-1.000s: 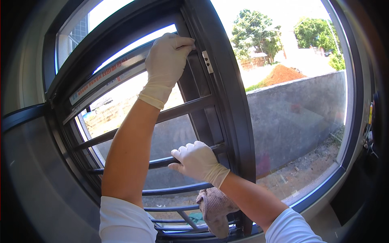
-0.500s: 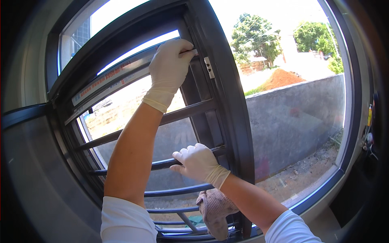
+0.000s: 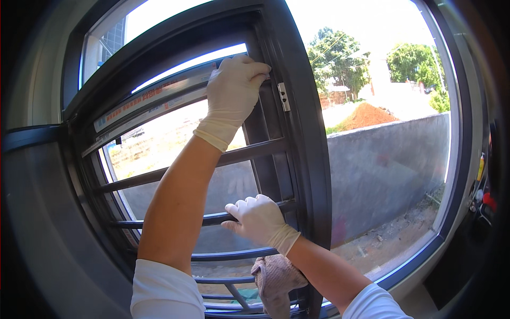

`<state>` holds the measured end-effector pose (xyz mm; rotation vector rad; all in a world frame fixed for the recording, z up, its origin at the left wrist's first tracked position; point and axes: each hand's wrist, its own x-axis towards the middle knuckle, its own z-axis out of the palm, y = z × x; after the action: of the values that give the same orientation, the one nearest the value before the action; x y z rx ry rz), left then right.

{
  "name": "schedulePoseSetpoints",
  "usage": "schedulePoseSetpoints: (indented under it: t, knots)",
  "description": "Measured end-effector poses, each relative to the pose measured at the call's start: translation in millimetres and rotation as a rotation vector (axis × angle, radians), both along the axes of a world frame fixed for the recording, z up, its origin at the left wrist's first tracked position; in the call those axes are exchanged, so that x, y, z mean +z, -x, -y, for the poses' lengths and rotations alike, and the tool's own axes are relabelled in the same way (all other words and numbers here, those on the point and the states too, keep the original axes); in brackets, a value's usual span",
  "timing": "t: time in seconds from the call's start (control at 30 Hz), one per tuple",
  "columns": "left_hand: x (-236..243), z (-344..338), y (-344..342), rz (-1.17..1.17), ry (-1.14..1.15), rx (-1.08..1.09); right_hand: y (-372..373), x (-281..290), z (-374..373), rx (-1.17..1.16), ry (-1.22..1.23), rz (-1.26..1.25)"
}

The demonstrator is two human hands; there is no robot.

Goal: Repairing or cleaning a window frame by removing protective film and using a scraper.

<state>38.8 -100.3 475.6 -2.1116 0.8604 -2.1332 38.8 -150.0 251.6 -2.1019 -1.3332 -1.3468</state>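
My left hand (image 3: 234,98), in a white glove, is raised to the upper inner edge of a dark metal window sash (image 3: 305,170). Its fingers are bent and pinched, and what lies between them is hidden. A silver latch piece (image 3: 284,97) sits just right of it, and a rail with a printed film strip (image 3: 138,101) runs behind it. My right hand (image 3: 255,220), also gloved, has its fingers curled over a lower horizontal bar (image 3: 207,220) of the sash's grille. Below it a pinkish-beige cloth (image 3: 273,279) hangs on the grille.
Dark fixed framing (image 3: 454,170) surrounds the opening. Outside stand a grey wall (image 3: 382,175), a reddish soil mound (image 3: 365,116) and trees (image 3: 340,64). Assorted small items, some red and yellow, are at the right edge (image 3: 486,199). A dark panel (image 3: 37,202) is at left.
The upper sash and my left hand appear slightly lower and farther right, mostly as the view shifts. Both hands keep about the same places and grip on the sash.
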Motion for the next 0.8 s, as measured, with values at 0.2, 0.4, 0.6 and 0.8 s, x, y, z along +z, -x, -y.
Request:
schedulePoseSetpoints:
  t: [0.2, 0.4, 0.6, 0.8]
  knots:
    - [0.9, 5.6, 7.8, -0.042, 0.025, 0.064, 1.9, 1.9, 1.9, -0.003, 0.014, 0.013]
    - [4.1, 2.6, 5.6, -0.117, 0.067, -0.003, 1.9, 2.1, 1.6, 0.013, 0.019, -0.013]
    - [5.1, 0.3, 9.9, -0.256, 0.161, -0.146, 1.9, 2.3, 2.6, 0.005, 0.033, -0.027]
    - [6.5, -3.7, 7.2, -0.247, 0.190, -0.148, 1.8, 3.0, 1.0, -0.015, 0.040, -0.021]
